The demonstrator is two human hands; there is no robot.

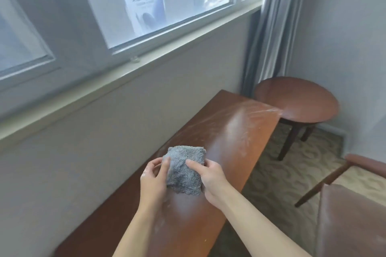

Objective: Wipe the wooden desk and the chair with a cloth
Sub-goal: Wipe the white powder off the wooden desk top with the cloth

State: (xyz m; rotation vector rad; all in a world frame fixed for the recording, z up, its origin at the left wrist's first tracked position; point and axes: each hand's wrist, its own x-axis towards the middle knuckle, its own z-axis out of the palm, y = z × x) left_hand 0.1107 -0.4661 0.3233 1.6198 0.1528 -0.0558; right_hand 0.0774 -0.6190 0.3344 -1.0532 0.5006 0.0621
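Two wooden surfaces are the job here, and neither looks finished. The long table [219, 131], set along the wall under the window [146, 6], shows pale dusty streaks over its far end and a hazy patch near its middle. The chair [353, 215] stands off the table's right edge, only its seat and part of its frame in view, and it seems untouched. A round side table [296, 100] sits just past the table's far right corner, beside the curtain [271, 27].

Over the table's middle, nearer its wall-side edge, both hands hold a folded grey cloth [183, 171]. The left hand [152, 179] grips its left side with the thumb on top; the right hand [213, 181] grips its right side, thumb pressed into the pile. Whether the cloth touches the wood or is held just above it I cannot tell.

My guess is that the cloth is being folded or readied, with wiping the table in hand. The next move calls for pressing it flat and sweeping toward the streaked far end, one hand enough, with overlapping strokes out to both long edges. The chair comes after.
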